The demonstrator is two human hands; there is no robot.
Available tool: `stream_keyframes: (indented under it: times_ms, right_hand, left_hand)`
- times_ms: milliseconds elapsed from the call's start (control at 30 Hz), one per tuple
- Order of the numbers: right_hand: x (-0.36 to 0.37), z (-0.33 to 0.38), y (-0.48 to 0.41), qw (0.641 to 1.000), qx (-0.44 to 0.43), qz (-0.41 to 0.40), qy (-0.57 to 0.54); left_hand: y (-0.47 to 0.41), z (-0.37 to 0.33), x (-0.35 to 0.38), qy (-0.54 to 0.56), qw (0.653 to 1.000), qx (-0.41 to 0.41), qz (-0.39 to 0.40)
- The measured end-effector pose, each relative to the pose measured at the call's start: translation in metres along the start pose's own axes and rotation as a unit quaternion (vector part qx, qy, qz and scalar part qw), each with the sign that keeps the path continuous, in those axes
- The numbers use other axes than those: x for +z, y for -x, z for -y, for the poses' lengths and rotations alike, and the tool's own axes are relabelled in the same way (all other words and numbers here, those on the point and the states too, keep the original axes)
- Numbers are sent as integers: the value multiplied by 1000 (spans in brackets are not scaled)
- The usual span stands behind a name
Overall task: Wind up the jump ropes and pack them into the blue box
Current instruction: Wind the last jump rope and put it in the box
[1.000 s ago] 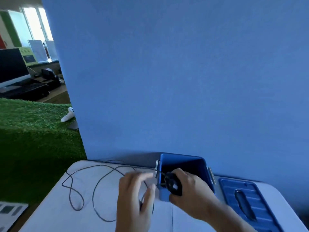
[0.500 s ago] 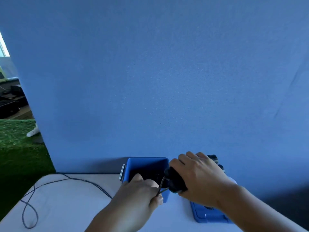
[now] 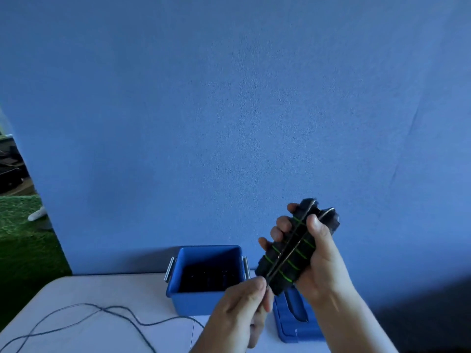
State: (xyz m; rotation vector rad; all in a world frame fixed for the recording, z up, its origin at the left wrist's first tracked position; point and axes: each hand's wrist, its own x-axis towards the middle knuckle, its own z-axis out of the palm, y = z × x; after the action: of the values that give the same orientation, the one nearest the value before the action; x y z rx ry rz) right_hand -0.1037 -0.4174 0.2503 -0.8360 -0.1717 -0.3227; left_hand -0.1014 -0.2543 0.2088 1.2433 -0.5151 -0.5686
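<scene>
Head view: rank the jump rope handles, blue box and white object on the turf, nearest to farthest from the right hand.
1. Jump rope handles: gripped in the right hand.
2. Blue box: on the table, to its left.
3. White object: far left, on the turf.

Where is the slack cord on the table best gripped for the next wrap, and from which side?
Best pinched near the blue box, from above with the left hand. The cord lies flat and thin on the table, so only a fingertip pinch fits, and that stretch is closest to the handles.
</scene>
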Motion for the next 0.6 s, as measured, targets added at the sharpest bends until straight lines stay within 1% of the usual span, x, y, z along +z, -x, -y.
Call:
stream_keyframes:
  times_ms: [100,233,367,467,533,600]
  right_hand:
    - [0,0,4,999,-11,-19,-33]
    - [-1,1,6,999,-4,-30,-43]
    - [7,3,5,995,1,-79,-62]
    - [21,6,5,986,-4,-117,-121]
    - [31,0,3,977,10,-119,-176]
    - [35,-9,1,969,28,-117,-216]
  left_hand:
    - [-4,-2,-3,-64,998,23,10]
    - [-7,2,-10,-84,996,20,26]
    - [-13,4,-19,-43,996,-16,70]
    - [-20,11,-25,-42,992,-18,119]
    - [-22,19,-21,-34,992,-11,119]
    - [-25,26,-16,4,996,-49,79]
